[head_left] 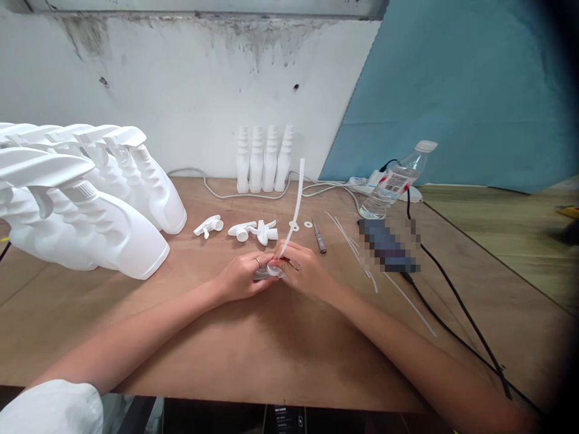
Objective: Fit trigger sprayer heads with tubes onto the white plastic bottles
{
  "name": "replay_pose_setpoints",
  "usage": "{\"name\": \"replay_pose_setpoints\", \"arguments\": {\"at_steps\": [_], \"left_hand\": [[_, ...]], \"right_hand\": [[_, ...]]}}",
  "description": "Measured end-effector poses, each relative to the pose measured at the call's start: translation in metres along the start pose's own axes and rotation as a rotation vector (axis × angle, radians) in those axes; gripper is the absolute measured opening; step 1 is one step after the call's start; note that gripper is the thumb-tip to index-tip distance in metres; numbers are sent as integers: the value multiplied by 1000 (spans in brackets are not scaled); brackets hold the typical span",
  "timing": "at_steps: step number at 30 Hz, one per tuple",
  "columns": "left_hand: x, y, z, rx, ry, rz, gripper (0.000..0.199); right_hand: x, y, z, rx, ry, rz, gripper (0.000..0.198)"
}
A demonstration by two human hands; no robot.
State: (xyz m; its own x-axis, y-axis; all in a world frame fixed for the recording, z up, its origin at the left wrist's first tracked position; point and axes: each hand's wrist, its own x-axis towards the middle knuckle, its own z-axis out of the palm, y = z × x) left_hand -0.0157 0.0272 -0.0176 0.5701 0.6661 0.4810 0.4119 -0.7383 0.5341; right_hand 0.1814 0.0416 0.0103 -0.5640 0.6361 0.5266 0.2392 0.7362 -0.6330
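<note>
My left hand [246, 274], a ring on one finger, is closed around a white trigger spray head [274, 270], mostly hidden by the fingers. With thumb and fingers my right hand [304, 268] pinches the lower end of a white plastic tube [297, 205] right at the spray head. The tube rises from there, slightly curved; whether its end sits inside the head cannot be made out. Just beyond the hands lie more trigger spray heads [266, 232], white ring washers [308, 224] and a small screwdriver [319, 236].
Assembled white spray bottles [122, 232] stand in rows at the left. Several headless bottles [270, 160] line the wall. Loose thin tubes [355, 244], a blurred phone [389, 246], a water bottle [391, 184] and a power strip [414, 196] are on the right, with black cables [452, 289].
</note>
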Motion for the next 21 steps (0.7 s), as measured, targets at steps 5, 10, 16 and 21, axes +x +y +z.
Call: {"name": "replay_pose_setpoints", "arguments": {"at_steps": [5, 10, 16, 21], "left_hand": [[2, 4, -1, -26, -10, -21, 28], [3, 9, -3, -184, 7, -198, 45], [15, 12, -14, -365, 102, -307, 41], [52, 10, -41, -685, -326, -230, 36]], "right_hand": [[0, 1, 3, -24, -17, -58, 25], [-13, 10, 5, -18, 117, 19, 13], [-21, 6, -13, -393, 42, -340, 65], [-18, 13, -30, -656, 88, -569, 49]]}}
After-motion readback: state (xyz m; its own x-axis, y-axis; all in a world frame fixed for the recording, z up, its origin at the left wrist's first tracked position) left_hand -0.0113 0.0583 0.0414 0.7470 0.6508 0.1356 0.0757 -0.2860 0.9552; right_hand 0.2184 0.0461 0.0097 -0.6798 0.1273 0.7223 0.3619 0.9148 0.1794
